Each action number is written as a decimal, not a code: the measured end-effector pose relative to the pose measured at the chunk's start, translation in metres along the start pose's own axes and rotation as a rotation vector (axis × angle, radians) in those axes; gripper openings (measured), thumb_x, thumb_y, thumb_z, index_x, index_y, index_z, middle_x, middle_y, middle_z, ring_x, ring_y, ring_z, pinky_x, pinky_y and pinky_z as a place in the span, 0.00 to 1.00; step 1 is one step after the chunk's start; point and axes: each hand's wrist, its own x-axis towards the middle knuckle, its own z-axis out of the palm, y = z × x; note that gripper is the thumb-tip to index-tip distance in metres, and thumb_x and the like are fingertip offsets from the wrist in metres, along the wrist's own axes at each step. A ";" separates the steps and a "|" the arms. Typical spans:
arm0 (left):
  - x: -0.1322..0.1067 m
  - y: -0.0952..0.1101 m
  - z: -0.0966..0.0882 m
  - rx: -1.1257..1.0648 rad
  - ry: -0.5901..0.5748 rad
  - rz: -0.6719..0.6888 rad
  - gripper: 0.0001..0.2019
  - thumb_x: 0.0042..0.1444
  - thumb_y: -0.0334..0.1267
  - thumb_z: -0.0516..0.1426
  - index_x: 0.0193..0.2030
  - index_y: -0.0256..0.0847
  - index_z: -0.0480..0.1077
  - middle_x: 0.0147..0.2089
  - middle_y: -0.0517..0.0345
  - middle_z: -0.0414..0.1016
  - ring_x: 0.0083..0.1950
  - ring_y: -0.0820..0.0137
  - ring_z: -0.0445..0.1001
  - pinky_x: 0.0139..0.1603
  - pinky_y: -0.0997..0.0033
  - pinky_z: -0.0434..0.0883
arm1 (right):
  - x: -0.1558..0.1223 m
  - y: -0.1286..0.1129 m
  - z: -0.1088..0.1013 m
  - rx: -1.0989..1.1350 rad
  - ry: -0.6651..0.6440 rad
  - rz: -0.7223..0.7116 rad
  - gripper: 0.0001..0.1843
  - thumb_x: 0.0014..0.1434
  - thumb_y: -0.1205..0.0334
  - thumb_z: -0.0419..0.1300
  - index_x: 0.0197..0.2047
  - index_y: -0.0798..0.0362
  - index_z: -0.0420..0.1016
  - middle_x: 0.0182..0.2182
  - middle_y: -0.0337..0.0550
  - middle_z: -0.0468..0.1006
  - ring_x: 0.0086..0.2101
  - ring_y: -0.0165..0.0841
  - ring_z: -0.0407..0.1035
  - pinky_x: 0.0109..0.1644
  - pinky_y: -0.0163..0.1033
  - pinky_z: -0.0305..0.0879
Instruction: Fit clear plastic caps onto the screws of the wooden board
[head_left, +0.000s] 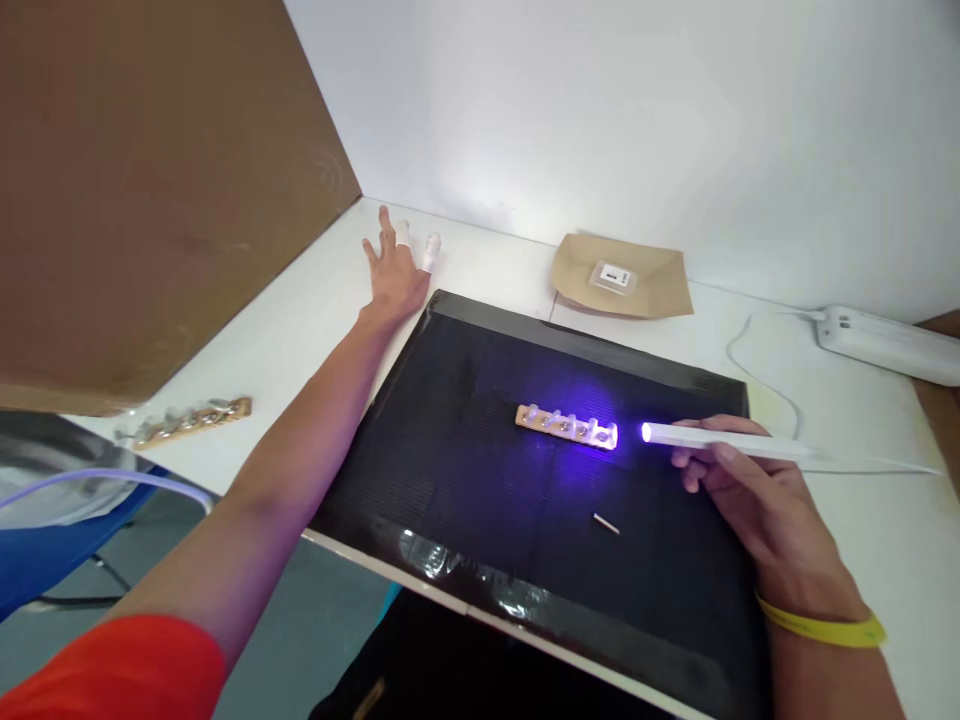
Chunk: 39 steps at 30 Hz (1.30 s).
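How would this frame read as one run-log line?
left hand: spread near black mat | right hand: holding lit white lamp, tip facing wooden strip, apart | wooden strip: on black mat, violet-lit

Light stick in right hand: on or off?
On: the light stick glows violet at its tip, and purple light falls on the wooden strip.

White lamp [682, 436] glowing violet, tan strip [564, 430], black mat [465, 460], yellow wristband [821, 628]
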 end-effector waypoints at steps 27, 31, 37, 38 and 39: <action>-0.004 0.006 -0.007 -0.103 -0.007 -0.015 0.42 0.71 0.64 0.38 0.75 0.28 0.49 0.83 0.41 0.28 0.84 0.53 0.38 0.83 0.43 0.31 | 0.000 -0.002 0.009 0.012 -0.042 -0.006 0.14 0.54 0.57 0.75 0.44 0.43 0.81 0.48 0.41 0.84 0.35 0.30 0.76 0.28 0.32 0.74; 0.001 0.001 -0.006 -0.181 0.015 -0.065 0.41 0.71 0.64 0.39 0.75 0.29 0.50 0.83 0.39 0.29 0.84 0.51 0.37 0.83 0.42 0.31 | 0.000 -0.005 0.012 -0.042 -0.024 -0.027 0.15 0.54 0.54 0.74 0.44 0.44 0.80 0.50 0.43 0.83 0.36 0.31 0.76 0.28 0.33 0.75; 0.001 -0.001 -0.007 -0.246 0.049 -0.105 0.39 0.72 0.62 0.41 0.74 0.27 0.52 0.83 0.39 0.29 0.83 0.48 0.37 0.83 0.44 0.35 | 0.001 -0.014 0.012 -0.095 -0.038 -0.015 0.16 0.54 0.53 0.74 0.45 0.46 0.80 0.49 0.43 0.83 0.37 0.30 0.76 0.30 0.32 0.75; 0.001 -0.001 -0.007 -0.249 0.055 -0.105 0.39 0.72 0.62 0.41 0.73 0.28 0.53 0.83 0.40 0.29 0.84 0.49 0.37 0.84 0.45 0.36 | 0.004 -0.016 0.011 -0.106 -0.051 -0.005 0.16 0.54 0.53 0.75 0.45 0.46 0.80 0.47 0.43 0.84 0.36 0.30 0.76 0.30 0.32 0.75; 0.001 -0.002 -0.008 -0.253 0.063 -0.105 0.38 0.72 0.62 0.41 0.73 0.30 0.53 0.84 0.42 0.29 0.84 0.51 0.36 0.84 0.46 0.36 | 0.008 -0.019 0.010 -0.117 -0.068 0.007 0.17 0.53 0.53 0.75 0.44 0.47 0.81 0.45 0.43 0.84 0.35 0.30 0.76 0.30 0.32 0.75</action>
